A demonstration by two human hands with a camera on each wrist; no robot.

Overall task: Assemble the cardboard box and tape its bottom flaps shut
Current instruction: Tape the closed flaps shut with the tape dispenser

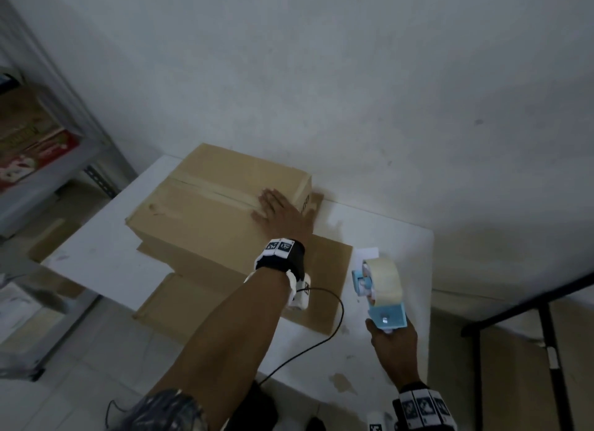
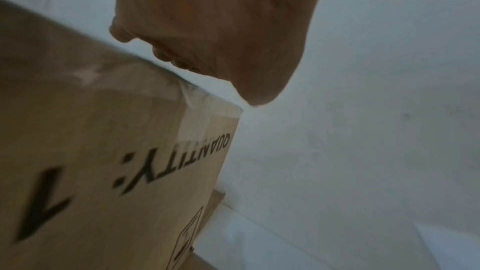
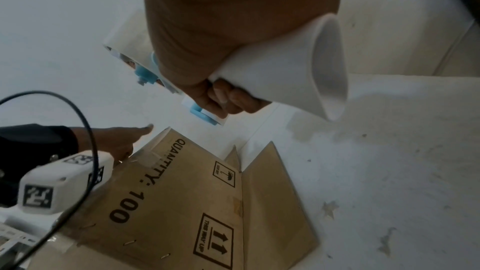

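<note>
A brown cardboard box (image 1: pixel 205 212) stands upside down on the white table (image 1: pixel 395 247), its closed bottom flaps facing up with a strip of tape (image 1: pixel 212 186) along the seam. My left hand (image 1: pixel 278 210) lies flat, fingers straight, on the right end of that seam; in the left wrist view the palm (image 2: pixel 221 34) sits over the taped box edge (image 2: pixel 197 108). My right hand (image 1: pixel 393 342) grips the white handle (image 3: pixel 291 75) of a blue tape dispenser (image 1: pixel 381 289), held above the table to the right of the box. The box's lower flaps (image 1: pixel 321 279) splay out on the table.
A metal shelf (image 1: pixel 41 160) with printed cartons stands at the left. The white wall (image 1: pixel 353 77) runs right behind the box. A black frame (image 1: pixel 530 308) stands at the right past the table edge. A black cable (image 1: pixel 331 321) hangs from my left wrist.
</note>
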